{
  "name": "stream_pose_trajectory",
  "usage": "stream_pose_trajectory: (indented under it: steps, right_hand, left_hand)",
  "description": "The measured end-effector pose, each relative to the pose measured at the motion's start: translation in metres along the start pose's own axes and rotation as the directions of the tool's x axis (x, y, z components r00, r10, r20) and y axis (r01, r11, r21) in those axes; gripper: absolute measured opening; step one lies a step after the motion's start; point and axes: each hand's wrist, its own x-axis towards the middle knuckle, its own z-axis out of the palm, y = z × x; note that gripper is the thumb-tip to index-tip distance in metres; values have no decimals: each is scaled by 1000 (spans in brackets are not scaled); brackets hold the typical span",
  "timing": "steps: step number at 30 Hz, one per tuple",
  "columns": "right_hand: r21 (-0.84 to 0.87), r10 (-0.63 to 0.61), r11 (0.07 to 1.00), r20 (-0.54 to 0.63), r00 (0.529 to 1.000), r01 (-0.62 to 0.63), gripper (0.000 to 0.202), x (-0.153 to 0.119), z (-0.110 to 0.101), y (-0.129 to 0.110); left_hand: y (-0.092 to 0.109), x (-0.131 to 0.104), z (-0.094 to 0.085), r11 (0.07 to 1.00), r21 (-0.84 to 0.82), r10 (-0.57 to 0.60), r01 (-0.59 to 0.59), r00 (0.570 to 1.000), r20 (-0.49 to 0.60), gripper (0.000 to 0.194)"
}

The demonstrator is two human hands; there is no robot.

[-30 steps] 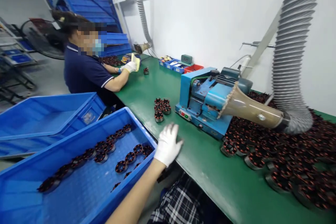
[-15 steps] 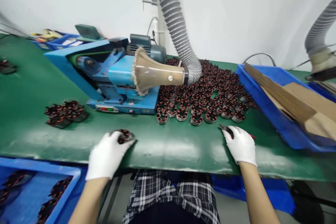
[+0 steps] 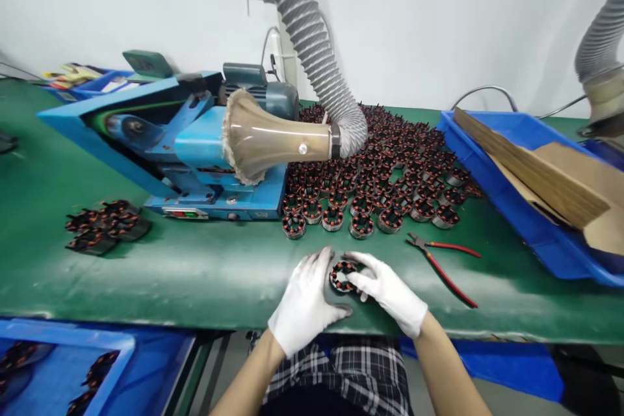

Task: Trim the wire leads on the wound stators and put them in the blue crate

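Note:
In front of me a motor stator (image 3: 340, 276), a ring with copper windings and black insulation, is at the table's near side. My right hand (image 3: 390, 289), in a white glove, grips it from the right, thumb over the ring's centre and fingers behind. My gloved left hand (image 3: 306, 302) is cupped at the stator's left side, thumb spread from the fingers; it holds nothing. Red-handled pliers (image 3: 446, 266) lie with handles apart on the green table (image 3: 209, 279), right of my right hand.
Many stators (image 3: 361, 224) crowd the table behind my hands, and a small group (image 3: 107, 227) sits left. A blue belt machine (image 3: 214, 208) with a dust hood (image 3: 273, 136) and grey hose (image 3: 312, 32) stands behind. Blue bins (image 3: 531, 253) flank the workspace, one holding cardboard (image 3: 546, 175).
My left hand has brought a stator rightward to the middle. The right hand has let go of the pliers, moved left and taken hold of the stator. The view has shifted slightly.

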Motion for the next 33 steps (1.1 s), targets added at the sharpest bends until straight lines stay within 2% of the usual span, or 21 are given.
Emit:
stream_pose_trajectory:
  steps: [2,5,7,10,13,14,15,16,17,18,19,20,22,23,25,28,30,33]
  right_hand:
    - [82,-13,997,9,1000,12,38,7,5,1]
    - [245,-74,964,-138,988,106,19,10,10,10]
    - [306,-95,936,-262,960,176,16,10,11,16]
    - [378,-104,889,-384,918,259,21,8,2,17]
    - [412,-130,828,-519,845,381,22,1,-14,8]
    - [382,-146,834,-543,827,398,21,-2,-17,4]
    - [313,-172,871,-526,833,378,20,-6,-18,0]
    - [188,-210,927,-457,864,325,20,-10,-17,-4]
    - [-4,-247,965,-339,908,261,24,-14,-14,-8]
    - [-244,-262,946,-192,946,213,32,-17,-9,-11]
    - [-478,-247,856,-50,968,194,42,-19,-4,-14]
    - [-654,-220,729,55,974,202,51,-20,2,-15]
    - [-823,-194,513,165,967,243,57,-18,8,-15]
    - [-846,-184,465,196,963,261,56,-16,8,-13]
    - [-836,-164,465,242,956,291,58,-12,4,-8]
    - [-765,-105,583,265,959,275,64,-9,-6,0]
    - [-696,-65,683,242,968,220,62,-10,-9,4]
    - [-573,-97,806,120,988,149,43,-15,-6,9]
  left_hand:
    - [1,4,5,1000,0,-16,16,1000,-26,90]
    - [2,7,7,1000,-10,0,-1,998,-60,81]
    - [3,8,6,999,-4,40,-41,997,-69,75]
    - [6,7,3,996,-6,84,-84,994,-65,64]
    - [6,6,1,998,13,56,-55,997,-54,63]
    - [5,5,1,999,37,38,-36,998,-57,64]
    - [3,4,1,998,68,24,-20,998,-64,66]
    - [1,2,1,995,98,18,-11,997,-71,67]
    - [-1,0,0,992,122,23,-14,997,-75,70]
    - [-3,-2,-1,991,134,37,-28,997,-66,74]
    - [-5,-4,-3,991,129,51,-44,997,-51,81]
    - [-5,-5,-5,993,106,57,-53,998,-36,89]
    - [0,-3,-12,999,30,41,-41,999,-1,104]
    - [4,0,-16,999,-9,35,-35,999,11,108]
    - [14,11,-23,996,-62,66,-64,997,43,110]
    - [22,29,-26,982,-127,163,-141,969,185,100]
    - [21,36,-24,972,-189,189,-137,938,290,88]
    - [15,37,-20,973,-183,192,-139,930,312,70]
